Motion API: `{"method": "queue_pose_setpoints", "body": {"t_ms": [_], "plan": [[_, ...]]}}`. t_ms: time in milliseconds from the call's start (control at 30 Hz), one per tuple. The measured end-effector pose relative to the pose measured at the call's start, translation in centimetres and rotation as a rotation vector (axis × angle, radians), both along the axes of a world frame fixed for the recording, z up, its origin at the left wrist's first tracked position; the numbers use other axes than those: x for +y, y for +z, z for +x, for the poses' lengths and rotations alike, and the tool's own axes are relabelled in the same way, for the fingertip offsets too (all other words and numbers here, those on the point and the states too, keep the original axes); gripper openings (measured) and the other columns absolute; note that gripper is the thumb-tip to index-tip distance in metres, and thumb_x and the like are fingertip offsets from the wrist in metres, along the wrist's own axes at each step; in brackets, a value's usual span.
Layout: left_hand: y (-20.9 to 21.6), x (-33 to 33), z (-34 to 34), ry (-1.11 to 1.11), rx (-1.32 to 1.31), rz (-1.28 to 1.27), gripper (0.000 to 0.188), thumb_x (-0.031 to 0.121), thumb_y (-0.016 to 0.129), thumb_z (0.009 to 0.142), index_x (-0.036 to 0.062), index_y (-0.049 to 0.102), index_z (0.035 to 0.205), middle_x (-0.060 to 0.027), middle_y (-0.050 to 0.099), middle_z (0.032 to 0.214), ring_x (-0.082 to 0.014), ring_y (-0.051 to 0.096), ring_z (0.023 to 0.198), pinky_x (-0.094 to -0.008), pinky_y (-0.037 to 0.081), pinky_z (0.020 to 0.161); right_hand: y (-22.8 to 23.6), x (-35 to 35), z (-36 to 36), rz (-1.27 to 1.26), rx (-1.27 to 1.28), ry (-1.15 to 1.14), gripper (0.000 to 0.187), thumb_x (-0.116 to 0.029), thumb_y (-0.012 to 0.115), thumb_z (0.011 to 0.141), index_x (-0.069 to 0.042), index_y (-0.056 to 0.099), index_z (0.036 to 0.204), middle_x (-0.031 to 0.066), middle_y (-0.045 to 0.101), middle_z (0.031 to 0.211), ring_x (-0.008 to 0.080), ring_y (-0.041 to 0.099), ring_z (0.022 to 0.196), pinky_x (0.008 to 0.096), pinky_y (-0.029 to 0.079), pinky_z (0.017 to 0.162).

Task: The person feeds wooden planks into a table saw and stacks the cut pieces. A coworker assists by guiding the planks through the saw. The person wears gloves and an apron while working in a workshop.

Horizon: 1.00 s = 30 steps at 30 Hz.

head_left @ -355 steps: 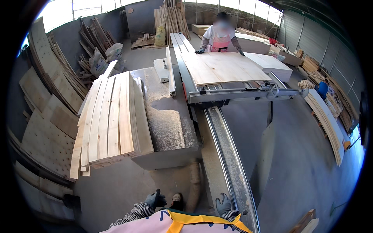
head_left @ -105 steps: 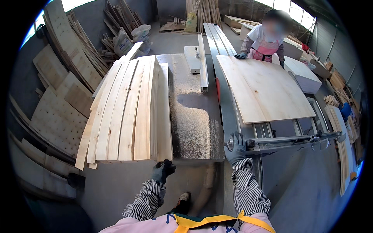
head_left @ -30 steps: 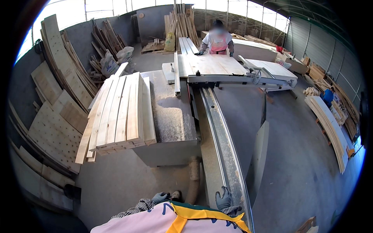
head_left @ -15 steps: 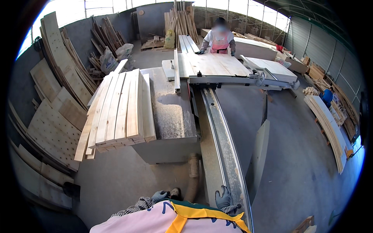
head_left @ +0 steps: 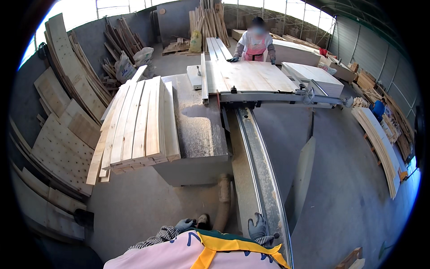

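My right hand, in a grey-blue glove, rests at the near part of the panel saw's long metal rail. Its thumb and fingers are apart, and nothing shows in them. My left hand, gloved too, hangs low in front of my body, beside my shoe; its fingers look loosely stretched, with nothing visible in them. Across the far end of the rail lies a crosscut fence. A wide pale wooden board lies behind this fence, and a co-worker stands at its far edge with gloved hands by it.
Stacked planks overhang the sawdust-covered saw table at left. A ribbed dust hose runs below. Boards lean along the left wall. Curved panels stand stacked at right, and a white panel stack sits beside the co-worker.
The crosscut fence and the wide board have come slightly nearer and to the right. The co-worker has shifted a little to the right with the board. My hands have hardly moved.
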<state>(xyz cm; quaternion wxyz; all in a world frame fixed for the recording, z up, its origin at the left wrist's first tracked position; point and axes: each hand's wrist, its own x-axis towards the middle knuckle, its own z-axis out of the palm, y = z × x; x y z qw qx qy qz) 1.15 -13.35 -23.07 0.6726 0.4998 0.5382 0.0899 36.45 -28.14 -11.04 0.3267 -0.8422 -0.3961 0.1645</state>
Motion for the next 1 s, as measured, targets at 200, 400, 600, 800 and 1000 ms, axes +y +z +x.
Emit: {"method": "queue_pose_setpoints", "body": {"t_ms": [200, 400, 600, 800, 1000], "plan": [[-0.5, 0.1, -0.1, 0.008, 0.03, -0.059, 0.041, 0.035, 0.058, 0.089, 0.0019, 0.063, 0.112, -0.0108, 0.067, 0.102, -0.0184, 0.061, 0.093, -0.0292, 0.047, 0.084, -0.3, 0.3, -0.2, -0.029, -0.049, 0.004, 0.046, -0.023, 0.064, 0.08, -0.004, 0.054, 0.12, 0.0157, 0.056, 0.12, 0.0319, 0.052, 0.108, 0.0376, 0.042, 0.092], [1.1, 0.6, -0.5, -0.021, 0.105, -0.04, 0.04, 0.035, 0.057, 0.09, 0.0019, 0.062, 0.112, -0.0106, 0.067, 0.101, -0.0186, 0.062, 0.092, -0.0294, 0.047, 0.084, -1.3, 3.1, 0.7, -0.013, -0.115, 0.087, 0.044, -0.021, 0.064, 0.079, -0.003, 0.055, 0.118, 0.0163, 0.056, 0.118, 0.0321, 0.052, 0.11, 0.0384, 0.041, 0.095], [-0.9, 1.7, -1.9, 0.037, 0.114, -0.101, 0.038, 0.034, 0.057, 0.09, 0.0029, 0.063, 0.112, -0.0101, 0.068, 0.101, -0.0188, 0.063, 0.092, -0.03, 0.048, 0.083, 0.7, 13.4, 4.3, -0.009, -0.125, 0.195, 0.045, -0.022, 0.065, 0.079, -0.001, 0.054, 0.118, 0.0185, 0.055, 0.119, 0.0335, 0.049, 0.114, 0.039, 0.039, 0.098], [3.9, 5.7, 0.1, 0.166, 0.155, -0.293, 0.036, 0.031, 0.054, 0.091, 0.0002, 0.064, 0.107, -0.0131, 0.068, 0.098, -0.0228, 0.064, 0.088, -0.0313, 0.049, 0.08, 3.3, 30.7, 10.6, 0.092, -0.351, 0.331, 0.051, -0.025, 0.064, 0.08, -0.004, 0.05, 0.125, 0.0179, 0.051, 0.126, 0.0341, 0.044, 0.12, 0.0403, 0.034, 0.103], [5.9, 8.6, -0.3, 0.392, 0.178, -0.436, 0.03, 0.025, 0.053, 0.093, -0.0005, 0.061, 0.108, -0.0167, 0.067, 0.092, -0.0247, 0.066, 0.076, -0.0337, 0.053, 0.074, 7.5, 51.2, 11.5, 0.052, -0.501, 0.46, 0.055, -0.031, 0.057, 0.085, -0.001, 0.045, 0.128, 0.0205, 0.046, 0.131, 0.0358, 0.04, 0.124, 0.0416, 0.029, 0.108]]}}
